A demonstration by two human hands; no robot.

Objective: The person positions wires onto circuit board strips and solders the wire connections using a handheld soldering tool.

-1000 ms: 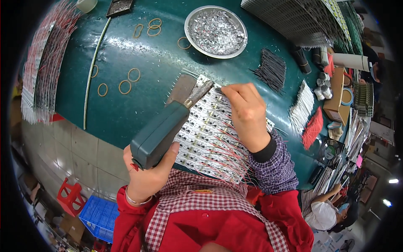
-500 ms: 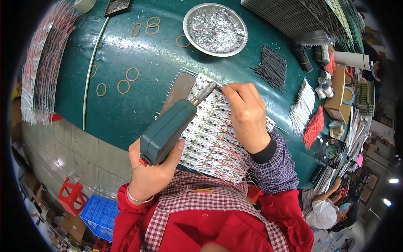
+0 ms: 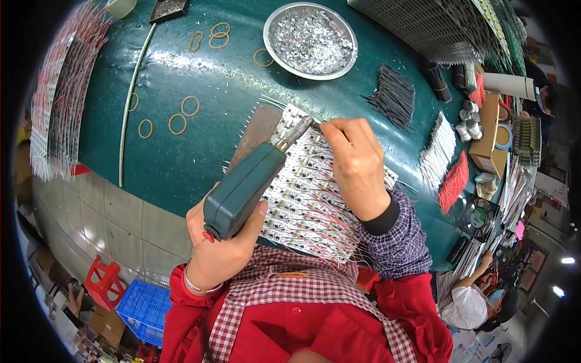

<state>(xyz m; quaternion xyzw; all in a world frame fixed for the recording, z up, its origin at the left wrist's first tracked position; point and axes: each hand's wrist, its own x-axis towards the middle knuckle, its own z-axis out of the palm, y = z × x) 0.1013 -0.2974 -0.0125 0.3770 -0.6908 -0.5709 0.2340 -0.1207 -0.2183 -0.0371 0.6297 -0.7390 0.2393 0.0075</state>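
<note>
My left hand (image 3: 221,257) is closed around a dark green soldering gun (image 3: 245,190), its metal nose (image 3: 296,134) angled up and to the right. Under the tip lies a panel of white circuit boards (image 3: 287,199) with small black parts and rows of thin red, white and dark wires. At the panel's far right edge my right hand (image 3: 357,163) pinches a thin black wire (image 3: 316,126) between thumb and forefinger, close to the tip. The wire's far end is too small to make out. A brown flat plate (image 3: 257,133) lies along the panel's left side.
A metal bowl (image 3: 266,45) of silvery scraps stands beyond the panel. To the right lie black wires (image 3: 394,97), white wires (image 3: 438,154) and red wires (image 3: 454,181), near a small fan (image 3: 481,218). Rubber bands (image 3: 177,124) and a long thin rod (image 3: 134,109) are on the left.
The soldering gun has shifted very slightly to the right with my left hand. My right hand stays in nearly the same place, still pinching.
</note>
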